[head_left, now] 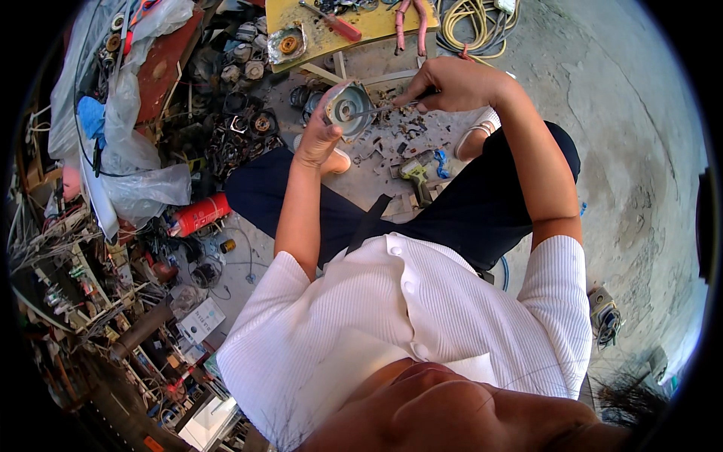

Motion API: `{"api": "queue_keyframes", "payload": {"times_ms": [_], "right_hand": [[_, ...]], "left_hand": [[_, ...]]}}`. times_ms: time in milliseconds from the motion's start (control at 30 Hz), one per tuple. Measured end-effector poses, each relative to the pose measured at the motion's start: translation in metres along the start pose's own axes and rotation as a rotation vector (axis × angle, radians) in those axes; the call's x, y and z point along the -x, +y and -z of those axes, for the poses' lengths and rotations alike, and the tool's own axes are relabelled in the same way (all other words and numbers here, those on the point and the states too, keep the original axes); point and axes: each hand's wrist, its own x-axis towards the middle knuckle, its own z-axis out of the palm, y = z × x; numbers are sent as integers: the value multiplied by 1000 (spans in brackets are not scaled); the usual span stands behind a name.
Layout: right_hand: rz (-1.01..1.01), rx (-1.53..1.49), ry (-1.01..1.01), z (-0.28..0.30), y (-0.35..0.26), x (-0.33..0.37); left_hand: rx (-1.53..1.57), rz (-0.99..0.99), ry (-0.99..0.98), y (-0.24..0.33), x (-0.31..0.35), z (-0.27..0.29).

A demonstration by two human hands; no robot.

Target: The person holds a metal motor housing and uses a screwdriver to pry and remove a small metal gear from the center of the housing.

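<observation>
My left hand (pixel 321 142) is wrapped round a round, cup-shaped metal part (pixel 357 102), holding it up between my knees. Its hollow side faces up and shows a ringed hub in the middle. From the right, my right hand (pixel 459 84) grips a thin metal rod tool (pixel 381 110), its handle hidden in my fingers. The rod's far end reaches into the part near the hub; whether it touches cannot be made out. Just beyond, on a low yellow table (pixel 361 34), lie a red-handled screwdriver (pixel 343 28) and a square metal piece with a brown ring (pixel 288 46).
Pliers with pinkish handles (pixel 410 24) hang over the table's edge. A green power drill (pixel 416 179) and scattered debris lie between my feet. Dark motor parts (pixel 245 117) heap at the left, near a red fire extinguisher (pixel 202 214). A yellow hose (pixel 461 38) coils at the back right.
</observation>
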Motion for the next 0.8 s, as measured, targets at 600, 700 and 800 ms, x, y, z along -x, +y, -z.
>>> {"api": "queue_keyframes", "payload": {"times_ms": [600, 700, 800], "right_hand": [[3, 27, 84, 1, 1, -2], [-97, 142, 83, -2, -10, -5], [-112, 200, 105, -7, -13, -6]], "left_hand": [[177, -115, 61, -10, 16, 9], [176, -128, 69, -14, 15, 9], [174, -108, 97, -17, 14, 10]]}}
